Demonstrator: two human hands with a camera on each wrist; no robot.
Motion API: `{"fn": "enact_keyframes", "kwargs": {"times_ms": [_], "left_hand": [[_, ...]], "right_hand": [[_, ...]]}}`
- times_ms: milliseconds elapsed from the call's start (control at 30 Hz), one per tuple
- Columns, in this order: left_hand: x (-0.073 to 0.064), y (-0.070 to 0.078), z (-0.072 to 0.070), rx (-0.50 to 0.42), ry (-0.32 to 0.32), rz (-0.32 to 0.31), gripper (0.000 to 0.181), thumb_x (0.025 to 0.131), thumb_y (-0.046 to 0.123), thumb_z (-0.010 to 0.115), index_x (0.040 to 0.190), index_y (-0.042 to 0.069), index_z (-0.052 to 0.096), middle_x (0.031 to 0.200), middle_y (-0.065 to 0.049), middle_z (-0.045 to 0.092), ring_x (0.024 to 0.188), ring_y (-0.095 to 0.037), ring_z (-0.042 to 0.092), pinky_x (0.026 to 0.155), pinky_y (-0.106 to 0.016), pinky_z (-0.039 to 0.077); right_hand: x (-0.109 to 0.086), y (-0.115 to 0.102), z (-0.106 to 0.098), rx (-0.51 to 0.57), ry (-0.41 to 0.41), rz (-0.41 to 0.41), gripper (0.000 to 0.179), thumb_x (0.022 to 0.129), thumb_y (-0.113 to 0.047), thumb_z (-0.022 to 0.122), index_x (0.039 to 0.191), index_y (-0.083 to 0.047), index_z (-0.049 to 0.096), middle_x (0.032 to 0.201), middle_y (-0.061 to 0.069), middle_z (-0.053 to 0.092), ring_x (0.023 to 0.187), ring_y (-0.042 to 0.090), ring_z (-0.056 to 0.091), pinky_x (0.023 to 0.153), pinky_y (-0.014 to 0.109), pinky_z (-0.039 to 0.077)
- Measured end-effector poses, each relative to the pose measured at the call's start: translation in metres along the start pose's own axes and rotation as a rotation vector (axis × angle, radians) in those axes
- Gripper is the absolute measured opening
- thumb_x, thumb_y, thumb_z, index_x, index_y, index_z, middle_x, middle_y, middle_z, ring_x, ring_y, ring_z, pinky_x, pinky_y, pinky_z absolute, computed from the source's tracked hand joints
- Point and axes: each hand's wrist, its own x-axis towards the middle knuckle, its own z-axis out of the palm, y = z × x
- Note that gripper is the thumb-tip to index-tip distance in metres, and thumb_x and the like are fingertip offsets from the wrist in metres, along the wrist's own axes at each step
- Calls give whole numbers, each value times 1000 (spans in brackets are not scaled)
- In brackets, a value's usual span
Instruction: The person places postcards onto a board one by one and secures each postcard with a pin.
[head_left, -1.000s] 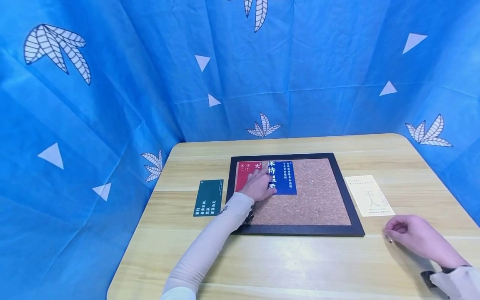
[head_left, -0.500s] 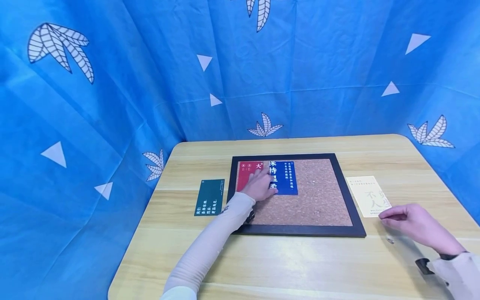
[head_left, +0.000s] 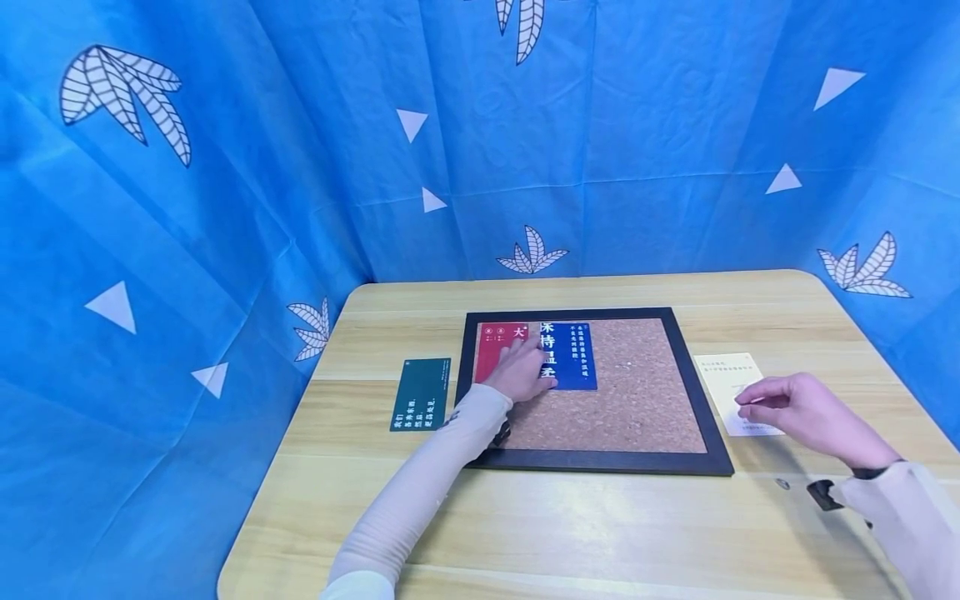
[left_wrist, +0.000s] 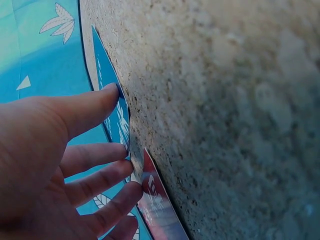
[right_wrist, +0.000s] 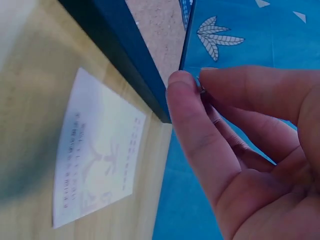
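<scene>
Head: I see the left hand spread on the blue card atop the corkboard, presumably steadying it. Left wrist: its thumb touches the card. Right wrist: right of the corkboard, the right hand pinches a tiny item, unidentifiable.

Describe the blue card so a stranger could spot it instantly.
Find the black-framed corkboard on the wooden table. The blue card lies near its far edge, partly under the left hand. Its colour sets it apart from the red card to its left.
</scene>
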Motion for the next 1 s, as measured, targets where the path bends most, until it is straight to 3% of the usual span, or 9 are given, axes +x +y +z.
{"fn": "enact_keyframes", "kwargs": {"times_ms": [400, 767, 1000], "left_hand": [[1, -2, 0, -9, -4, 14, 51, 97, 43, 71, 137, 12, 67, 162, -4, 42, 137, -27, 46, 106, -40, 43], [1, -1, -1, -1, 0, 12, 51, 96, 44, 71, 137, 13, 66, 164, -3, 40, 137, -26, 46, 105, -38, 43], [2, -1, 0, 2, -8, 1, 52, 96, 44, 72, 138, 14, 66, 167, -4, 36, 140, -28, 44, 106, -39, 43]], "right_hand": [[24, -18, -10, 68, -2, 74, 25, 94, -15, 75, 112, 1, 77, 97, 10, 81, 79, 1, 72, 71, 19, 53], [51, -34, -16, 9, 27, 33, 25, 96, -21, 74, 114, -4, 78, 108, 16, 79, 84, -11, 64, 73, 17, 53], [70, -46, -18, 25, 16, 26, 25, 98, -19, 70, 116, -2, 77, 107, 17, 79, 81, -4, 67, 72, 21, 53]]}}
